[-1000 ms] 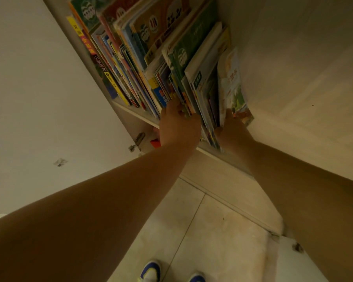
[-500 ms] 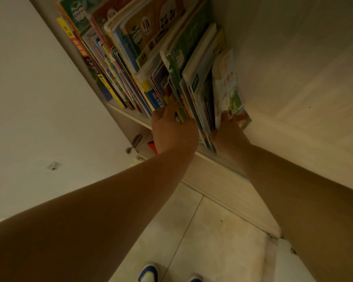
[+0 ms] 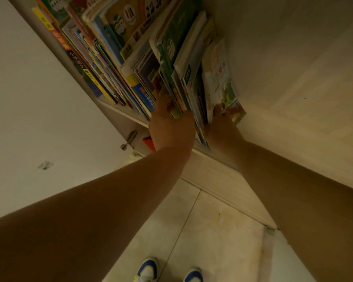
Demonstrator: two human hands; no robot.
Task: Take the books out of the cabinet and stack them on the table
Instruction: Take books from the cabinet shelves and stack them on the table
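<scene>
Clamping the rightmost books, both hands sit at the shelf edge.

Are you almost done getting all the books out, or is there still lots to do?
Still lots to do. Nothing looks done yet: the shelf is packed with books, and no table or stack is in view. Right now the left hand and right hand grip either side of a bunch of books at the row's right end, still in the cabinet. Left: pull it out, stack it, then fetch the rest.
</scene>
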